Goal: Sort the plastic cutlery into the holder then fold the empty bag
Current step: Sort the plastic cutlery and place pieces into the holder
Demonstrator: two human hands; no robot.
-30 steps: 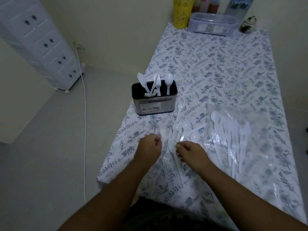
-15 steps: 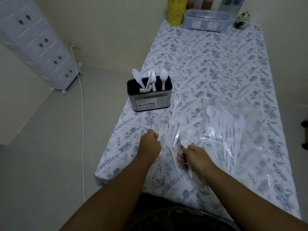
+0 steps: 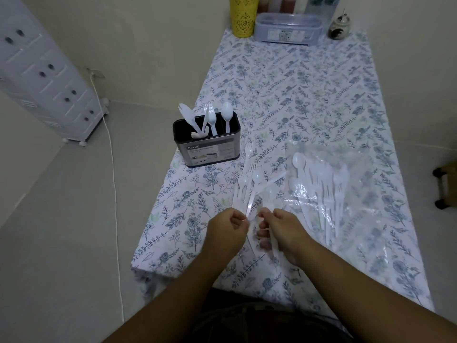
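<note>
At lower centre, left hand (image 3: 226,230) and right hand (image 3: 282,231) pinch cutlery (image 3: 249,206) by handles: light, stiff, slippery plastic.

The yellow container (image 3: 243,16) and the bottles (image 3: 280,4) at the top centre of the frame are cut off by the top edge. The white drawer unit (image 3: 42,70) at upper left is cut off by the left edge. The cutlery inside the clear bag (image 3: 346,191) at centre right is blurred by the film; individual pieces cannot be counted. The label text on the holder (image 3: 207,151) is too small to read. What each hand grips is partly hidden by curled fingers.
</note>
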